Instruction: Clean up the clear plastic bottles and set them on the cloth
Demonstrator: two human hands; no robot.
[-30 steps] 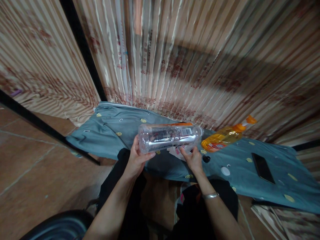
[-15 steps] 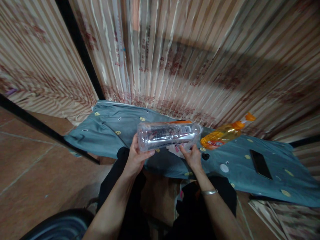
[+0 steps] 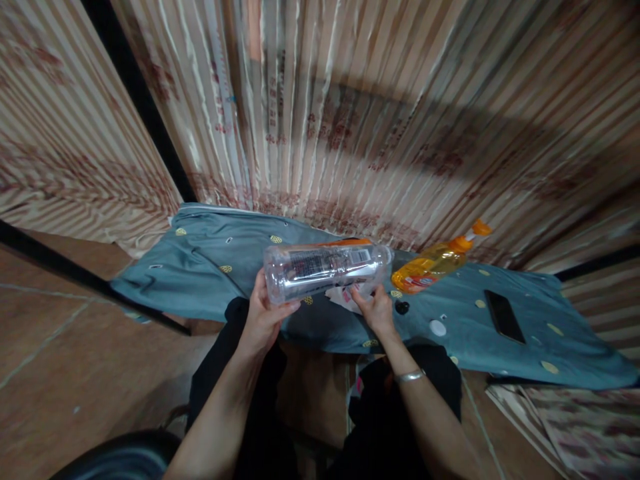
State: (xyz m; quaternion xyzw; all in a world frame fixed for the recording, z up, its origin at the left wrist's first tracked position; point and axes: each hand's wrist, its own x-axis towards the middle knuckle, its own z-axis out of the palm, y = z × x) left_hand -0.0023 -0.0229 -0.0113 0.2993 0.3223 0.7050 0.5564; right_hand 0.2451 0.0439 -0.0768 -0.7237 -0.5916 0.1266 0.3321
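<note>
My left hand (image 3: pixel 263 315) grips the base end of a clear plastic bottle (image 3: pixel 325 268), held on its side above a blue-grey cloth (image 3: pixel 210 267). The bottle's neck points right, and it carries a printed label with a barcode. My right hand (image 3: pixel 373 308) is under the bottle's right part, its fingers pinching the edge of a white and pink label or wrapper (image 3: pixel 345 297) that hangs below the bottle. Whether that piece is still stuck to the bottle I cannot tell.
An orange bottle of liquid with a pump top (image 3: pixel 435 263) lies on the cloth to the right. A black cap (image 3: pixel 401 307), a white cap (image 3: pixel 437 327) and a black phone (image 3: pixel 504 316) lie nearby. Striped curtains hang behind. Brown tiled floor spreads at the left.
The view has shifted a little, so everything sits slightly further left in the picture. Both hands keep the same hold on the bottle and the wrapper.
</note>
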